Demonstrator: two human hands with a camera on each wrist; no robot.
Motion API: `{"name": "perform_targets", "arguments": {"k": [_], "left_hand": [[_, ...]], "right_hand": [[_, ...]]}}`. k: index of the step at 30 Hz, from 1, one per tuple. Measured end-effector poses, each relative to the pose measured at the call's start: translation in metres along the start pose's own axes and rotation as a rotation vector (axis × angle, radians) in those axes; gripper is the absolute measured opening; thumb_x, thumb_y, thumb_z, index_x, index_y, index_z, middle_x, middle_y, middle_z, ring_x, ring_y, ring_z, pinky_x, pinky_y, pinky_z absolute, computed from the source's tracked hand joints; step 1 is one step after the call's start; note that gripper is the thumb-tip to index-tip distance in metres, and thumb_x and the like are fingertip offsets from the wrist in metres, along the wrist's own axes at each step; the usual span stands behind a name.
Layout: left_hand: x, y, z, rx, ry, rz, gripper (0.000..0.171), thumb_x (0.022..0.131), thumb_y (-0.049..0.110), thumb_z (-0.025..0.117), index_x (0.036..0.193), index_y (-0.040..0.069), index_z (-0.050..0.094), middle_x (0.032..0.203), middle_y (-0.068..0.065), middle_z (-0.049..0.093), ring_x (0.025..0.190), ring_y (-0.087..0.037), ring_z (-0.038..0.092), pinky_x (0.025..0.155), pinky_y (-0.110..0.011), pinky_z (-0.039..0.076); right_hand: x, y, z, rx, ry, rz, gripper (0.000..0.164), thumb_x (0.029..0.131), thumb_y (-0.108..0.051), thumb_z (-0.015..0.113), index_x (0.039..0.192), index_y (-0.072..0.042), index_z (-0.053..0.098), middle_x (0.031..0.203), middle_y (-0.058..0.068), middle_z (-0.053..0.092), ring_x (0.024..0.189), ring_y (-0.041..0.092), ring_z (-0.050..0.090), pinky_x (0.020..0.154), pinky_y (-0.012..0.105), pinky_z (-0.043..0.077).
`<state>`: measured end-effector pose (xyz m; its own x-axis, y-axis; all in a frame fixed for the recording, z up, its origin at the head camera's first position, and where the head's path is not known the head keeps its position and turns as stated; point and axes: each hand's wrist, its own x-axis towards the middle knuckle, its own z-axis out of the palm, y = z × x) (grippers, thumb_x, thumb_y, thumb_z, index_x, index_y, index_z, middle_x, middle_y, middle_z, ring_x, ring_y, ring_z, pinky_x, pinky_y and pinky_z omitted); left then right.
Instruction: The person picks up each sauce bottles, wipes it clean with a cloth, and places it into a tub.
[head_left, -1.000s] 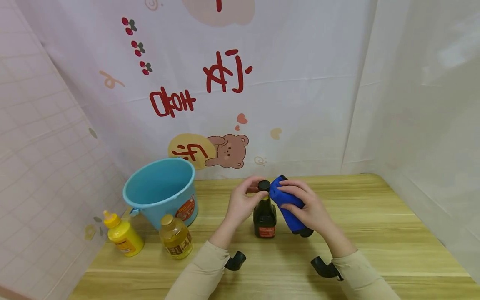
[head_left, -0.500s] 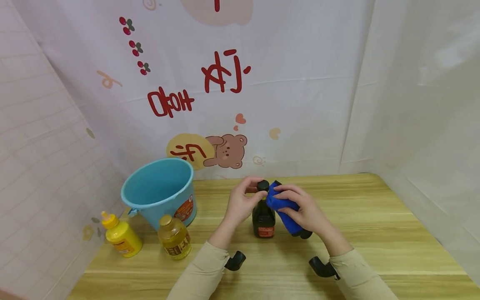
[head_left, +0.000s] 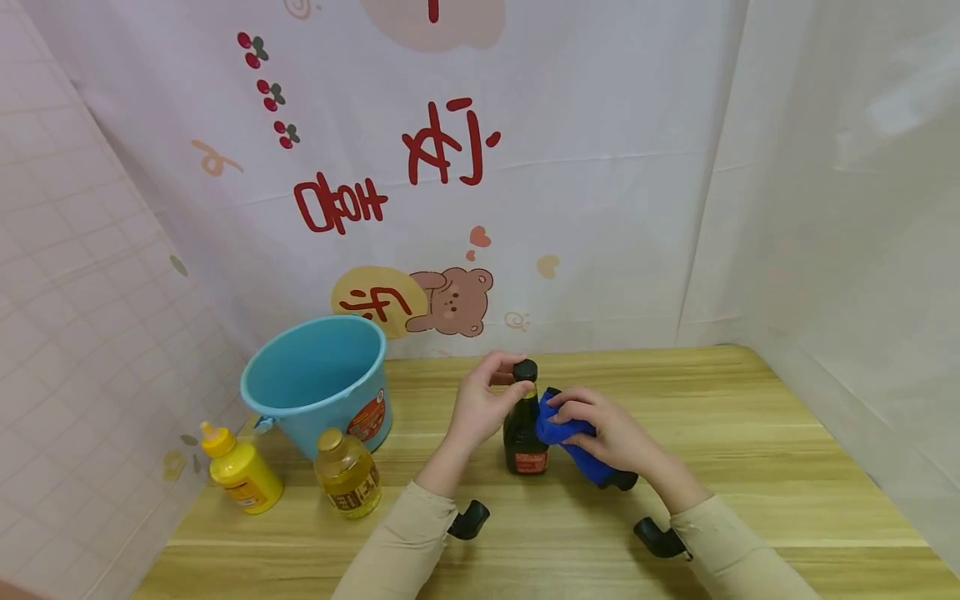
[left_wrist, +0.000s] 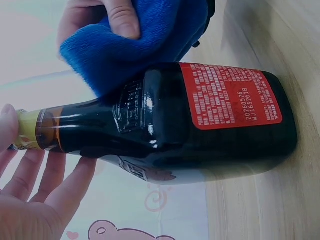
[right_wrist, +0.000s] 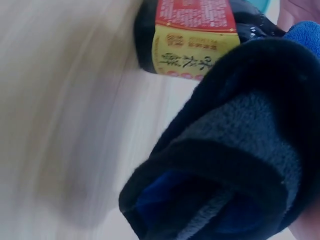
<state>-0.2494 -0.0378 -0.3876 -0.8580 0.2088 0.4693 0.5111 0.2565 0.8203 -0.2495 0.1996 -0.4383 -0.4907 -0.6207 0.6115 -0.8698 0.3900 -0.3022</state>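
Note:
A dark soy sauce bottle (head_left: 524, 437) with a black cap stands upright on the wooden table. Near its top, the left hand (head_left: 482, 406) holds the neck between thumb and fingers. The right hand (head_left: 613, 433) grips a bunched blue cloth (head_left: 558, 427) with dark edging. In the left wrist view the cloth (left_wrist: 135, 50) lies against the shoulder of the bottle (left_wrist: 165, 110), above its red label. The right wrist view is largely filled by the cloth's rolled dark end (right_wrist: 235, 135), which covers part of the bottle (right_wrist: 195, 40) and its yellow-and-red label.
On the left, a light blue bucket (head_left: 277, 398) stands near the back. In front of it are a bottle of yellow oil (head_left: 348, 475) and a yellow squeeze bottle (head_left: 246, 475). A printed curtain (head_left: 600, 208) hangs behind the table. Each sleeve has a black wrist mount.
The right hand has moved the blue cloth down from the bottle's neck to its shoulder. The left hand keeps its hold on the neck, and the bottle stays in place.

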Motion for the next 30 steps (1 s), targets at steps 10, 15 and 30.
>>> {"name": "perform_targets", "arguments": {"k": [10,15,30], "left_hand": [[0.000,-0.003,0.002,0.001,0.008,0.018,0.029,0.091,0.018,0.074,0.119,0.018,0.068,0.108,-0.004,0.068,0.095,-0.026,0.067,0.067,-0.030,0.057],[0.000,-0.003,0.001,0.003,0.012,0.009,0.030,0.090,0.017,0.075,0.120,0.018,0.068,0.108,-0.002,0.068,0.096,-0.022,0.067,0.067,-0.030,0.057],[-0.001,-0.004,0.002,-0.011,0.016,0.008,0.030,0.090,0.018,0.075,0.119,0.019,0.068,0.107,-0.002,0.068,0.095,-0.022,0.067,0.067,-0.030,0.057]], "right_hand": [[-0.011,0.008,0.000,0.000,-0.079,0.004,0.046,0.070,0.008,0.085,0.100,-0.020,0.064,0.122,0.010,0.059,0.108,0.031,0.061,0.083,0.047,0.055],[-0.011,0.011,0.000,0.005,-0.104,-0.006,0.044,0.071,0.007,0.084,0.100,-0.020,0.063,0.123,0.010,0.058,0.108,0.030,0.060,0.082,0.044,0.055],[-0.020,0.023,0.013,-0.092,-0.304,-0.075,0.038,0.072,-0.005,0.087,0.100,-0.021,0.066,0.120,0.006,0.062,0.104,0.027,0.062,0.083,0.043,0.055]]}}
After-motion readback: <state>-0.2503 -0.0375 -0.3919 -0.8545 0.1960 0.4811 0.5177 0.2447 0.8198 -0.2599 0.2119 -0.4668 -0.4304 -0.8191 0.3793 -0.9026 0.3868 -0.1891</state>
